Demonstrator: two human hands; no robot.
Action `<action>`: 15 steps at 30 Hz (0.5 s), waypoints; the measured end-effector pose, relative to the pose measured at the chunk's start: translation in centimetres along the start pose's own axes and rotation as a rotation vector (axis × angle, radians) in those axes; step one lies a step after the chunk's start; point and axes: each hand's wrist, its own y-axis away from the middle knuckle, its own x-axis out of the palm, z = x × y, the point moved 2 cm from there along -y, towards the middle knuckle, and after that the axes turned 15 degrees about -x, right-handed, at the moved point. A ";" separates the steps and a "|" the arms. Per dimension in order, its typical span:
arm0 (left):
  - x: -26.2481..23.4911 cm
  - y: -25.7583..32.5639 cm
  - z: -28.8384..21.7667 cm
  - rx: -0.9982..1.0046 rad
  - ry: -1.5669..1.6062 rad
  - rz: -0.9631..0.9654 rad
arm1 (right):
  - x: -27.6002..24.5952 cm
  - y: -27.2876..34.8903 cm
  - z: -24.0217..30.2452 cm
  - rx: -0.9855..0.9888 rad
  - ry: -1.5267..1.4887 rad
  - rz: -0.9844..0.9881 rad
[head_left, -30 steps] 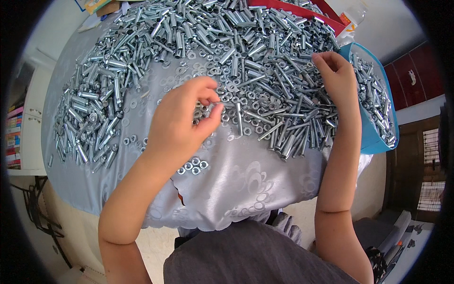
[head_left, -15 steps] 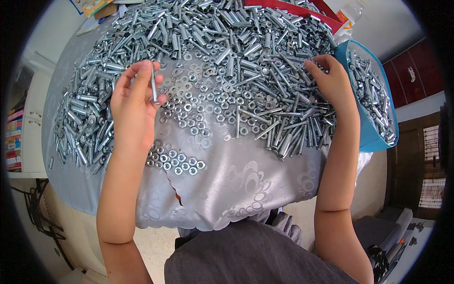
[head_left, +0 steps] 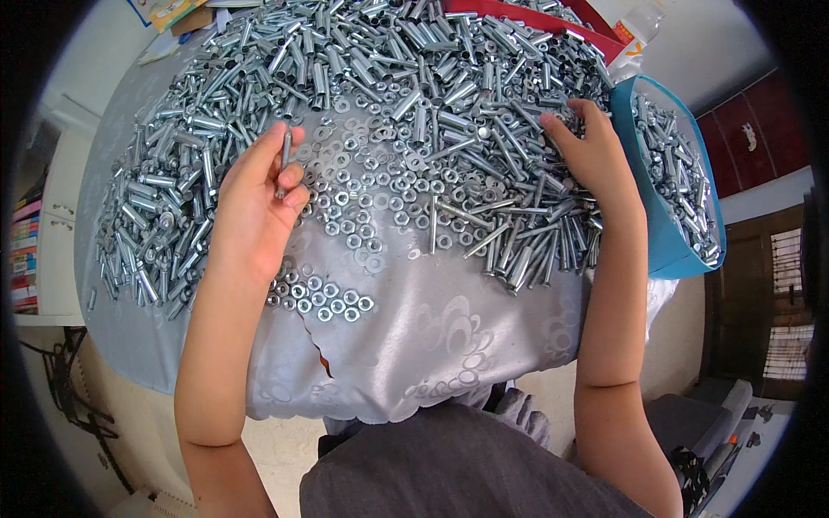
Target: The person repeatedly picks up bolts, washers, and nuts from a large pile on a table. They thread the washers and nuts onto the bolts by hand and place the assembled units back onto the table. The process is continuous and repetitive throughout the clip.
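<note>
Between the thumb and fingers of my left hand (head_left: 255,207) is a thin silver bolt (head_left: 286,151), held roughly upright above the table. My right hand (head_left: 600,164) reaches over a heap of long bolts (head_left: 527,233) at the right, thumb and fingers apart, with nothing seen in it. Flat washers (head_left: 332,160) and hex nuts (head_left: 401,181) lie loose between the two hands. A small group of nuts (head_left: 325,298) sits nearer to me, beside my left forearm. Metal sleeves (head_left: 319,78) are piled along the far side.
A blue box (head_left: 665,250) full of metal fasteners stands right of my right hand. At the back is a red tray (head_left: 518,10) with more parts, beside a clear plastic jar (head_left: 637,26). The grey tablecloth (head_left: 432,337) has a tear (head_left: 325,363) near its front edge.
My left hand has turned slightly and curled its fingers more around the bolt. My right hand has shifted a little left, fingers still apart. The blue box has moved slightly.
</note>
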 end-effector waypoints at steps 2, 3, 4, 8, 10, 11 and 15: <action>0.0 0.0 0.0 -0.001 -0.004 -0.006 | 0.0 0.0 0.2 0.022 -0.003 0.025; 0.0 0.0 0.0 0.000 -0.004 -0.003 | -0.1 0.0 0.4 0.033 -0.003 0.040; -0.1 0.0 0.0 0.001 -0.004 0.000 | -0.1 0.0 0.5 0.045 -0.004 0.055; -0.1 0.0 0.1 -0.001 -0.007 0.002 | 0.2 -0.3 -0.2 -0.006 -0.015 0.037; 0.0 0.0 0.0 -0.002 -0.009 0.003 | 0.5 -0.6 -0.8 -0.080 -0.064 0.024; 0.0 0.0 0.1 -0.003 -0.012 0.005 | 0.9 -0.8 -1.2 -0.136 -0.071 -0.008; -0.1 0.1 0.1 -0.004 -0.019 -0.002 | 1.3 -1.0 -0.8 -0.149 -0.066 -0.014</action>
